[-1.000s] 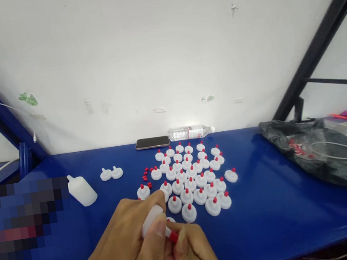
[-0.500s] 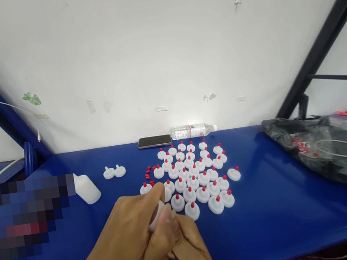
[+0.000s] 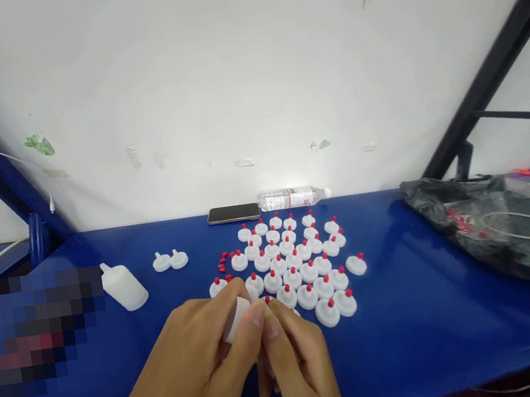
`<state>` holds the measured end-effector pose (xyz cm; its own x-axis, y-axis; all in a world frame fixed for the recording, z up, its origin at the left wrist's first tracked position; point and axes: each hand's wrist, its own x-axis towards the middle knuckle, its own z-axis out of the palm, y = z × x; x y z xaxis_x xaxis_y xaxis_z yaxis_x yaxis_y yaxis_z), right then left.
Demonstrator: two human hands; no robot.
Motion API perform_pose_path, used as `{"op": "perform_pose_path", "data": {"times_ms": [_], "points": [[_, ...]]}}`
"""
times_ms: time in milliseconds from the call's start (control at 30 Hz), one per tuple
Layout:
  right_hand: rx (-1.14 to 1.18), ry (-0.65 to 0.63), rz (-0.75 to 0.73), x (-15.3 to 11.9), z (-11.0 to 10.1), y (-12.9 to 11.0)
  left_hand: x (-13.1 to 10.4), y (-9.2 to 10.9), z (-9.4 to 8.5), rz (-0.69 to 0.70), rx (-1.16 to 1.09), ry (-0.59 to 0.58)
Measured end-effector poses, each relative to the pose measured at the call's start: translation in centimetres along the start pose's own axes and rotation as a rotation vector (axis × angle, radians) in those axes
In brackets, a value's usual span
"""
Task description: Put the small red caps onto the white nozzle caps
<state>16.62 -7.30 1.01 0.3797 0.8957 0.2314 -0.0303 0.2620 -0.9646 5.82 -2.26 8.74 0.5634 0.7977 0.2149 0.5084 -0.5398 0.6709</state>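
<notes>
My left hand (image 3: pixel 199 359) is closed around a white nozzle cap (image 3: pixel 235 321), whose broad side shows between thumb and forefinger. Against it, my right hand (image 3: pixel 301 364) is pinched at the cap's hidden narrow end, thumbs touching. What its fingertips grip is covered. Just beyond the hands stand many white nozzle caps (image 3: pixel 293 259) with red tips, upright on the blue table (image 3: pixel 414 348). Several small red tips (image 3: pixel 222 263) lie loose at the left of this group. Farther left are two white nozzle caps (image 3: pixel 170 260) without red tips.
A white bottle (image 3: pixel 126 288) lies at the left, near a blurred-out patch. Along the wall are a phone (image 3: pixel 233 213) and a clear water bottle (image 3: pixel 293 197). A black plastic bag (image 3: pixel 509 249) with red pieces in clear plastic covers the right side.
Both hands stay together. My right hand has turned and risen slightly, its thumb now upright beside the left thumb. The view has shifted a little.
</notes>
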Motion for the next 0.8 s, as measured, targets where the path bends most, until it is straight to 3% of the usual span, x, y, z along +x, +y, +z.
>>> {"op": "perform_pose_path", "data": {"times_ms": [100,300,567,667,800], "points": [[-0.057,0.002,-0.007,0.2,-0.5,-0.2,0.3,-0.9,0.0,0.022,-0.013,-0.051],[-0.208,0.04,-0.188,0.7,-0.8,-0.3,0.6,-1.8,0.0,-0.049,-0.034,-0.095],[-0.344,0.105,-0.441,1.0,-0.7,0.1,0.4,-1.8,0.1,-0.079,-0.021,-0.014],[-0.335,0.108,-0.435,1.0,-0.7,0.1,0.1,-2.1,-0.8,-0.03,-0.026,0.017],[-0.272,0.088,-0.383,1.1,-0.7,-0.2,-0.4,-3.3,-3.0,-0.002,-0.019,-0.116]]}}
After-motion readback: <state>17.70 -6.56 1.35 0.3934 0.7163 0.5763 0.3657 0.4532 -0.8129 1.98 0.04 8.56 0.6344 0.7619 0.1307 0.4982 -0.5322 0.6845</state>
